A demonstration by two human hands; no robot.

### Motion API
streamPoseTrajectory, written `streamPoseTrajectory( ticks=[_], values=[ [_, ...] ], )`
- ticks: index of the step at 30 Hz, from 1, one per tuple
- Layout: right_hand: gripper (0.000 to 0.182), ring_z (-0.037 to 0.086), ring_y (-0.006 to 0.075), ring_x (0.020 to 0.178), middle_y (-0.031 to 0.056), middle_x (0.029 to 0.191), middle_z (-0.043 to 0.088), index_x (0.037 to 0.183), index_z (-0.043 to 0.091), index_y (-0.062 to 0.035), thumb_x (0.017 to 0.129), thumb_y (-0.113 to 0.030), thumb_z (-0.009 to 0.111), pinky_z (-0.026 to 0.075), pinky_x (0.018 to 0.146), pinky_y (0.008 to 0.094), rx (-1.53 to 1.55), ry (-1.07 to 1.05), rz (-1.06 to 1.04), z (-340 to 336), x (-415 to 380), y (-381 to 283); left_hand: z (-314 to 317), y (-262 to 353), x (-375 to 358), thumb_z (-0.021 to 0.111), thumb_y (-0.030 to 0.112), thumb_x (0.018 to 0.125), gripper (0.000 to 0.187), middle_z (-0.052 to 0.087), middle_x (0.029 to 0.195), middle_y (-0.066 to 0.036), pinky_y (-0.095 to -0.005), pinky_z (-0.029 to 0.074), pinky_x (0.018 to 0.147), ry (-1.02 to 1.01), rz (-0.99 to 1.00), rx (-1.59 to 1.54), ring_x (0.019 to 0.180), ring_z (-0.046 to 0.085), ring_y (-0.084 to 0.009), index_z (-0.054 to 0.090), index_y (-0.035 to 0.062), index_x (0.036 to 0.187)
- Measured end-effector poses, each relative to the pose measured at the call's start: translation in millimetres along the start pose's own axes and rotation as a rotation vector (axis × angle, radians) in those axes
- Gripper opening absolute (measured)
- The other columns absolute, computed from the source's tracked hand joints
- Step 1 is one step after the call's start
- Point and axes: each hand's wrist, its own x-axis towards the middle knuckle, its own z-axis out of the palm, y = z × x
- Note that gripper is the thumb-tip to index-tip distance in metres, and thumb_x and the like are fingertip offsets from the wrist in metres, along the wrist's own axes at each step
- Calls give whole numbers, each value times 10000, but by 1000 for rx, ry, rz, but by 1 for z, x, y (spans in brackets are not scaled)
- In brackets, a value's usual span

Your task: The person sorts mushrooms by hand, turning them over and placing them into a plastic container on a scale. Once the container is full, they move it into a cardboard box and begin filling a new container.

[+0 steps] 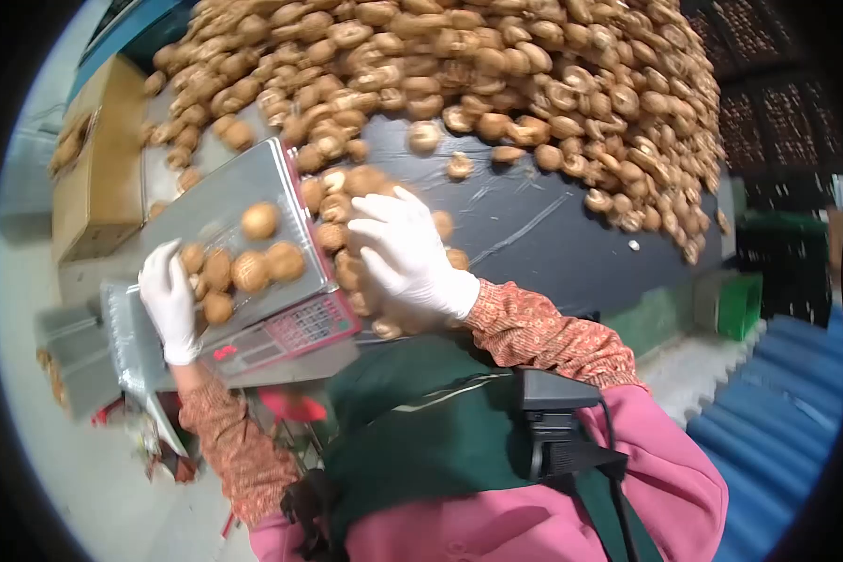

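My left hand (170, 304), in a white glove, rests at the left edge of the scale's metal platter (225, 178). Its fingers are extended and loosely bent beside several brown mushrooms (250, 271) lying there; whether it touches them I cannot make out. Also gloved in white, my right hand (405, 251) has its fingers spread over loose mushrooms (332, 236) just right of the scale. Motion blurs the mushrooms around it, and its palm side is hidden. The scale's pink keypad panel (307, 321) faces me, with a red lit display (225, 353).
A large mushroom heap (496, 66) covers the back of the dark-sheeted table (506, 220). A cardboard box (103, 178) stands at the left, with clear plastic bags (126, 337) nearer me. At the right are a green crate (740, 306) and blue corrugated material (777, 403).
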Motion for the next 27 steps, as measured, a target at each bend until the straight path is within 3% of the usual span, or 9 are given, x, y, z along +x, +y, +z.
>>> streamPoseTrajectory(
  ticks=[5, 6, 7, 9, 15, 21, 23, 25, 27],
  values=[
    [353, 589, 386, 1049, 163, 1136, 640, 1140, 630, -43, 788, -41, 660, 467, 937, 475, -242, 407, 383, -59, -54, 90, 2, 15, -4, 623, 147, 973, 293, 653, 1263, -141, -417, 390, 1078, -143, 96, 217, 1199, 587, -304, 654, 43, 1246],
    [363, 593, 373, 1060, 164, 1153, 638, 1177, 623, -35, 816, -43, 656, 477, 950, 459, -136, 315, 655, -71, -73, 114, 0, 16, -3, 621, 126, 972, 302, 649, 1276, -148, -421, 408, 1067, -152, 113, 253, 1195, 591, -318, 644, 35, 1259],
    [398, 635, 279, 1045, 158, 1176, 639, 1250, 611, -36, 857, -23, 666, 513, 941, 376, -290, 460, 665, -76, -85, 121, -2, 18, -2, 618, 105, 970, 311, 645, 1289, -156, -426, 425, 1057, -160, 129, 292, 1190, 595, -331, 633, 26, 1271],
    [364, 644, 252, 1084, 128, 1158, 645, 1259, 607, -30, 901, -53, 673, 515, 961, 359, -146, 509, 765, -90, -99, 133, -7, 28, -1, 627, 122, 977, 360, 625, 1325, -150, -404, 412, 1072, -65, 33, 213, 1217, 585, -302, 606, 19, 1322],
    [607, 597, 309, 1065, 127, 1147, 616, 1256, 597, -76, 740, -281, 844, 483, 918, 425, -239, 356, 706, -82, -102, 147, 2, 159, -11, 592, 41, 979, 368, 615, 1333, -131, -360, 407, 1087, 142, -133, -342, 1252, 558, -223, 592, -11, 1343],
    [618, 585, 297, 1077, 113, 1127, 621, 1241, 610, -84, 730, -341, 843, 450, 895, 401, -478, 186, 588, -77, -84, 152, 77, 247, -25, 591, -22, 926, 401, 624, 1323, -129, -350, 416, 1097, -204, 284, -410, 1229, 588, -226, 595, -28, 1327],
    [548, 613, 308, 1038, 113, 1096, 636, 1215, 627, -74, 774, -325, 835, 479, 899, 406, -423, 172, 596, -81, -83, 152, 99, 269, -34, 604, -6, 935, 378, 629, 1310, -131, -341, 437, 1077, -396, 184, -557, 1214, 600, -219, 601, -35, 1312],
    [529, 646, 259, 991, 105, 1105, 646, 1290, 611, -69, 834, -272, 785, 518, 876, 385, 42, 180, 935, -99, -66, 118, 120, 288, -43, 616, 58, 968, 395, 616, 1327, -133, -339, 480, 1033, -705, -264, -946, 1181, 622, -227, 566, -22, 1352],
    [459, 642, 242, 1060, 110, 1163, 653, 1299, 616, -54, 888, -229, 721, 507, 929, 366, 378, 100, 872, -113, -66, 88, 150, 291, -59, 581, 302, 1037, 579, 560, 1365, -161, -346, 573, 866, -791, -580, -1396, 1090, 653, -252, 367, 37, 1505]
  ],
)
